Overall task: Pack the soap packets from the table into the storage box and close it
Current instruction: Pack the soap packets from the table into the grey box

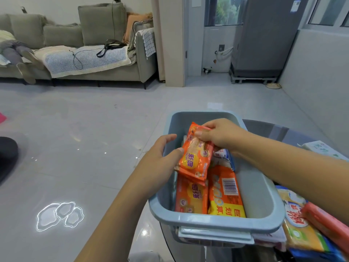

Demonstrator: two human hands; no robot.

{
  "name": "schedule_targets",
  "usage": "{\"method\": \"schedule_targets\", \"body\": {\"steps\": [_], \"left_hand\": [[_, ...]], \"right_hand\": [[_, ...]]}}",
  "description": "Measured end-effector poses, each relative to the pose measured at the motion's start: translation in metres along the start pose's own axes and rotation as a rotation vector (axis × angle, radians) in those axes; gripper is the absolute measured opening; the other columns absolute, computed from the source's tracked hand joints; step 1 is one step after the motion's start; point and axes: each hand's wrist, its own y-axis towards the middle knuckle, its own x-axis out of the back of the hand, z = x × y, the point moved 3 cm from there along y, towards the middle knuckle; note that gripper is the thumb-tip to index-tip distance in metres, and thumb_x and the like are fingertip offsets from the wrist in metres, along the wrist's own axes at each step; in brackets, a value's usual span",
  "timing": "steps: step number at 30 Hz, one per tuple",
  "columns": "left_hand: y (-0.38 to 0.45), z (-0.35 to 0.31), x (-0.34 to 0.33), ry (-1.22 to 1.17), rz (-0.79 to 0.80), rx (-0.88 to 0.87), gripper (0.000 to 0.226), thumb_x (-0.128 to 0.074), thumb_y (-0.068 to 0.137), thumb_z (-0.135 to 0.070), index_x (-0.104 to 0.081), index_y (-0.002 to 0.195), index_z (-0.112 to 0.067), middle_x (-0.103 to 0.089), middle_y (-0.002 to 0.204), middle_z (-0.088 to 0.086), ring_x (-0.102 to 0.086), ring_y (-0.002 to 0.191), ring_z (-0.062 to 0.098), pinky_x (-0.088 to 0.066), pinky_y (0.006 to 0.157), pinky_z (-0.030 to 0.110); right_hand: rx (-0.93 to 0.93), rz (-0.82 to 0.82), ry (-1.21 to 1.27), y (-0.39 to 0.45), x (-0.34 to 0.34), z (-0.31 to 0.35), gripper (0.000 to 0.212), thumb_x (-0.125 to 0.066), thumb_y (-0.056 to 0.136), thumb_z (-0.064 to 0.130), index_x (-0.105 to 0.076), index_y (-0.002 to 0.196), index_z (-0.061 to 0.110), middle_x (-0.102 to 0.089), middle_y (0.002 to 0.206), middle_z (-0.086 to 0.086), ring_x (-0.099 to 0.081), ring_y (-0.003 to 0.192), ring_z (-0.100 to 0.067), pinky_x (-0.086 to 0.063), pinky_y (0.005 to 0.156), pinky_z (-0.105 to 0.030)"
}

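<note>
An open blue-grey storage box (260, 197) stands on a dark glass table (294, 133). Both hands hold one orange soap packet (196, 157) above the box's left side: my right hand (221, 135) pinches its top end, my left hand (160, 157) grips its lower left edge by the box rim. Inside lie an orange packet (190, 197), an orange-yellow packet with a barcode (226, 193) and a blue-white packet (224, 156), partly hidden. More soap packets (302, 224) are stacked on the table right of the box, under my right forearm.
A light patterned packet (323, 149) lies on the table at the far right. The box's latch (215, 235) faces me at the table's edge. Left of the table is shiny tiled floor (75, 148); a grey sofa (105, 44) and a grey fridge (268, 35) stand far back.
</note>
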Motion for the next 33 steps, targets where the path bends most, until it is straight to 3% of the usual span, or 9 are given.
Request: {"method": "schedule_targets", "body": {"steps": [4,6,8,11,15,20,26,30,33], "left_hand": [[-0.001,0.0,0.0,0.0,0.002,0.009,0.042,-0.05,0.091,-0.039,-0.04,0.132,-0.043,-0.042,0.121,-0.024,-0.042,0.1,-0.006,-0.03,0.063,0.003],[-0.001,0.0,0.0,-0.003,0.01,0.012,0.042,-0.049,0.091,-0.039,-0.039,0.132,-0.043,-0.042,0.125,-0.024,-0.041,0.101,-0.006,-0.03,0.062,0.003],[-0.001,-0.001,0.0,-0.009,0.011,0.01,0.042,-0.049,0.091,-0.039,-0.039,0.132,-0.043,-0.042,0.131,-0.023,-0.039,0.105,-0.005,-0.03,0.063,0.004],[-0.001,-0.002,0.0,-0.003,0.002,0.008,0.042,-0.049,0.091,-0.038,-0.04,0.132,-0.042,-0.042,0.138,-0.021,-0.038,0.109,-0.004,-0.029,0.066,0.005],[-0.003,-0.004,0.001,0.012,-0.005,0.0,0.041,-0.049,0.091,-0.038,-0.04,0.131,-0.043,-0.043,0.139,-0.018,-0.039,0.109,-0.002,-0.034,0.071,0.011],[-0.003,-0.006,-0.001,0.008,-0.011,-0.003,0.041,-0.047,0.093,-0.036,-0.04,0.133,-0.039,-0.043,0.141,-0.014,-0.037,0.112,-0.001,-0.033,0.085,0.022],[-0.003,-0.006,-0.001,0.009,-0.004,-0.009,0.041,-0.048,0.093,-0.034,-0.04,0.133,-0.039,-0.042,0.141,-0.015,-0.037,0.112,-0.002,-0.035,0.074,0.013],[-0.003,-0.006,-0.001,0.013,-0.001,-0.006,0.041,-0.047,0.094,-0.035,-0.039,0.133,-0.04,-0.042,0.141,-0.015,-0.037,0.111,-0.002,-0.034,0.076,0.013],[-0.003,-0.006,-0.001,0.014,-0.001,-0.006,0.04,-0.047,0.093,-0.036,-0.039,0.133,-0.04,-0.043,0.14,-0.015,-0.037,0.111,-0.002,-0.033,0.071,0.009]], "right_hand": [[0.116,-0.136,-0.305,0.024,0.008,0.011,0.024,-0.062,0.084,0.027,-0.065,0.105,0.015,-0.069,0.095,-0.004,-0.058,0.07,-0.011,-0.044,0.056,-0.018],[0.158,-0.118,-0.489,0.028,0.003,0.01,0.034,-0.064,0.083,0.021,-0.061,0.115,0.01,-0.065,0.115,-0.008,-0.06,0.094,-0.019,-0.048,0.075,-0.025],[0.196,-0.079,-0.596,0.024,-0.005,0.006,0.039,-0.066,0.08,0.02,-0.06,0.117,0.008,-0.061,0.121,-0.01,-0.056,0.108,-0.025,-0.047,0.088,-0.033],[0.282,-0.106,-0.56,0.007,-0.006,0.008,0.038,-0.068,0.076,0.027,-0.063,0.113,0.018,-0.062,0.115,-0.004,-0.054,0.106,-0.02,-0.049,0.084,-0.034],[0.352,0.137,-0.554,-0.027,-0.016,0.009,0.016,-0.071,0.074,0.034,-0.075,0.082,0.021,-0.071,0.076,0.008,-0.061,0.067,-0.003,-0.049,0.061,-0.022],[0.299,0.337,-0.744,-0.041,-0.034,-0.004,0.036,-0.07,0.073,0.045,-0.071,0.095,0.016,-0.072,0.088,0.001,-0.063,0.075,-0.012,-0.05,0.065,-0.025],[0.208,0.462,-0.726,-0.038,-0.04,-0.01,0.042,-0.069,0.074,0.047,-0.067,0.095,0.011,-0.072,0.089,-0.006,-0.066,0.079,-0.019,-0.049,0.064,-0.025],[0.196,0.488,-0.658,-0.04,-0.036,-0.011,0.033,-0.071,0.073,0.045,-0.056,0.093,0.024,-0.064,0.099,0.003,-0.06,0.087,-0.014,-0.048,0.069,-0.023],[0.199,0.493,-0.595,-0.043,-0.035,-0.008,0.029,-0.073,0.071,0.044,-0.049,0.082,0.032,-0.061,0.092,0.009,-0.058,0.084,-0.011,-0.046,0.067,-0.02]]}}
